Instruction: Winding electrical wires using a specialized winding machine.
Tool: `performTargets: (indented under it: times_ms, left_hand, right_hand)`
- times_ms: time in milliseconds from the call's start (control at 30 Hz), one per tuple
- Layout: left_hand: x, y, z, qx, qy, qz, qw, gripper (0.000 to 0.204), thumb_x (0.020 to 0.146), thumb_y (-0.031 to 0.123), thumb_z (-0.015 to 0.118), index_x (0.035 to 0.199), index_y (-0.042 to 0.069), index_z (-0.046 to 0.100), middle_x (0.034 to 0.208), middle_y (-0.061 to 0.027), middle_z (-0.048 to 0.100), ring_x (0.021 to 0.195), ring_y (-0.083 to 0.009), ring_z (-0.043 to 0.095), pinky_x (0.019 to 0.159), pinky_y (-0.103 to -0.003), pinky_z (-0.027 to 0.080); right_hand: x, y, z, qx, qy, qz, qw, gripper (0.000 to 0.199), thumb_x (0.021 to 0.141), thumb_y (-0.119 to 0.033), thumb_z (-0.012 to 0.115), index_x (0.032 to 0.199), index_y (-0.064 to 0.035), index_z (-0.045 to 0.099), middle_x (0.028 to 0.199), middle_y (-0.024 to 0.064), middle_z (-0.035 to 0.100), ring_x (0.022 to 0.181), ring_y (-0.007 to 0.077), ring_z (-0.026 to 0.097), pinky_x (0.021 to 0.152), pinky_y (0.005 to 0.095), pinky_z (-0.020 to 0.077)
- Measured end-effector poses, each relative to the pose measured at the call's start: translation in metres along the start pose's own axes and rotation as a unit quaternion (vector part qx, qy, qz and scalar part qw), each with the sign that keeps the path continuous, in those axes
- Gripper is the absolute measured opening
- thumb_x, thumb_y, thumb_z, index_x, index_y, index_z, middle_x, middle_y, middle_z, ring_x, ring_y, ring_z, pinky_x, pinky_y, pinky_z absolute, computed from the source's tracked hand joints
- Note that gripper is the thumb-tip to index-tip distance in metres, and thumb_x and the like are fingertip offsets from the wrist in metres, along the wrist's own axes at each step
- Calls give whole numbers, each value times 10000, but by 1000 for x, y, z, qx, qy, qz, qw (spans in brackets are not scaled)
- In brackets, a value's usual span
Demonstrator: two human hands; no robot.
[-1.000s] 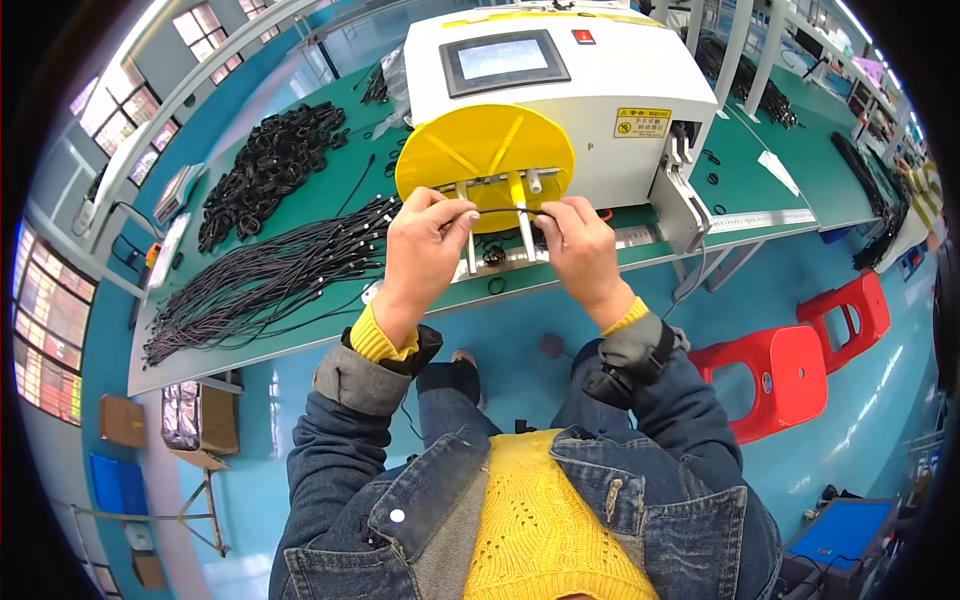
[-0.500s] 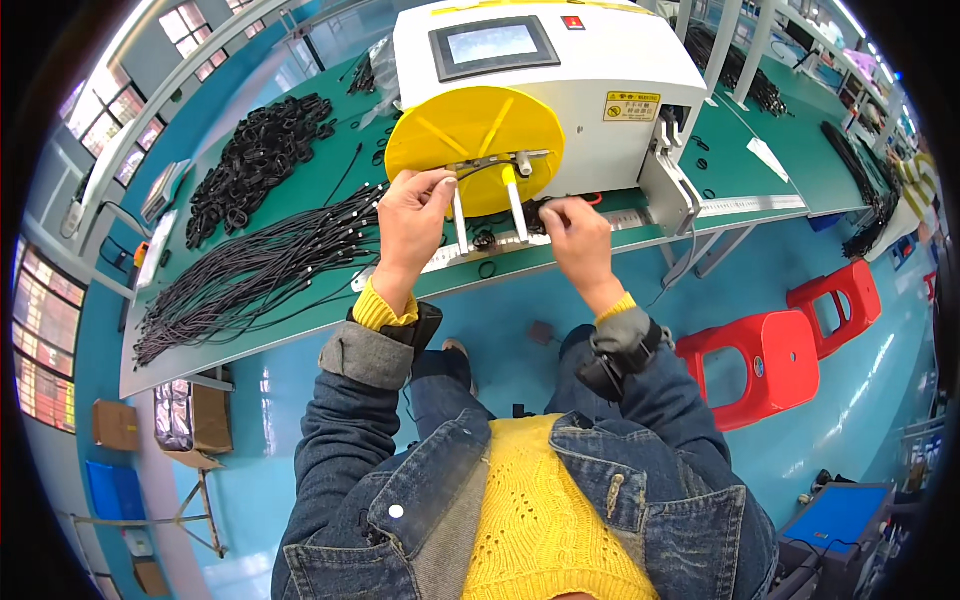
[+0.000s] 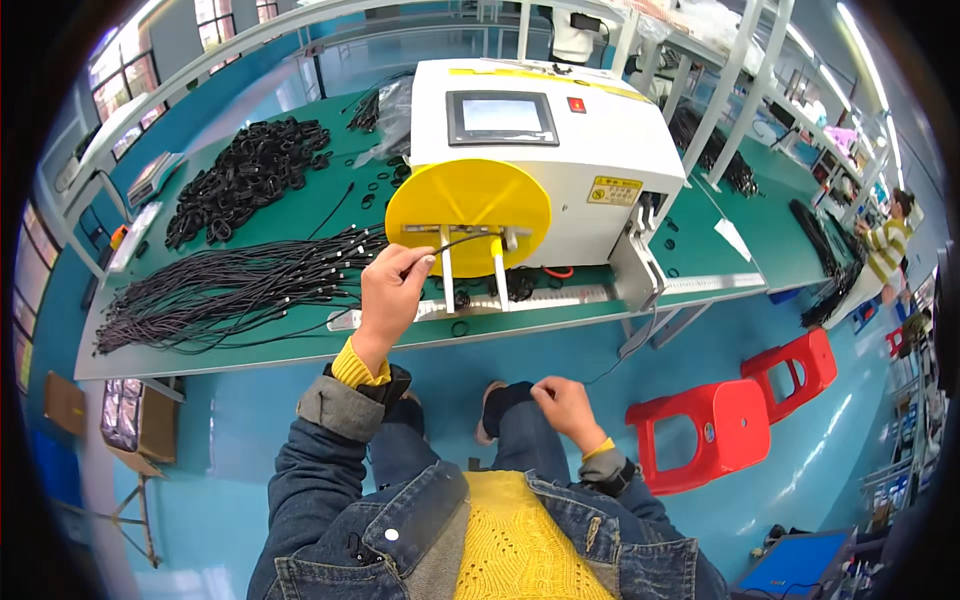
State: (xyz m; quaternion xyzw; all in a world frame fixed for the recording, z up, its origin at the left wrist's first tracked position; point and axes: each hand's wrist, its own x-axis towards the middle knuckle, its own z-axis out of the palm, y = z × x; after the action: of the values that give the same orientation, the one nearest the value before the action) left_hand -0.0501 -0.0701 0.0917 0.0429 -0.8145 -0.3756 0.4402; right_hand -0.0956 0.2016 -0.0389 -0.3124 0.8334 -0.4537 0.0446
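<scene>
Near the centre of the frame, one thin black cable (image 3: 466,240), slightly curved, going to the right in front of the yellow disc (image 3: 470,190), close to the pale posts (image 3: 447,280). Clamped at its left part in a pinch of the left hand (image 3: 390,298); right end hard to see against the disc. At lower centre, well apart from the cable, the right hand (image 3: 568,408) with fingers bent; cannot tell if fully together. At left, on the green bench (image 3: 320,188), similar cables (image 3: 230,290) in a long bundle, with small pale tips.
</scene>
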Motion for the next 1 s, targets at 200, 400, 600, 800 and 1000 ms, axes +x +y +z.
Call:
performTargets:
  times_ms: [200, 400, 600, 800, 1000]
  left_hand:
    - [-3, 14, -11, 49, 14, 100, 994, 131, 783, 92, 633, 894, 26, 651, 682, -91, 550, 560, -208, 523, 504, -293, 414]
    - [-5, 11, -12, 81, 0, 111, 990, 177, 793, 92, 618, 962, 39, 631, 698, -100, 552, 570, -245, 534, 507, -312, 425]
    - [-21, 13, -11, 91, -33, 88, 991, 208, 806, 76, 595, 1009, 32, 610, 701, -105, 548, 572, -253, 533, 511, -318, 426]
    - [-37, 15, 1, 50, -30, 95, 994, 305, 804, 46, 577, 1106, 11, 552, 714, -124, 540, 582, -274, 533, 524, -343, 434]
    - [-24, 35, 8, 117, -53, 135, 983, 356, 798, 55, 575, 1145, -4, 521, 733, -127, 524, 618, -273, 554, 527, -348, 451]
  right_hand:
    - [-3, 1, -3, 3, -18, -3, 1000, 162, 788, -149, 585, 773, 8, 621, 606, 106, 590, 553, 177, 579, 528, 295, 441]
    - [3, 4, -4, 1, -35, 18, 999, 172, 798, -153, 571, 785, 11, 620, 587, 79, 586, 535, 144, 569, 519, 279, 436]
    - [4, 6, 2, 3, -79, 74, 994, 163, 776, -174, 584, 791, -20, 636, 690, 158, 607, 641, 314, 599, 582, 358, 465]
    - [16, -9, -3, -11, -64, 36, 997, 148, 773, -166, 593, 790, -22, 625, 682, 150, 603, 628, 298, 601, 578, 353, 468]
    - [66, -86, -24, 80, 54, -105, 990, 151, 784, -76, 602, 907, 10, 579, 640, 107, 594, 571, 132, 574, 519, 267, 442]
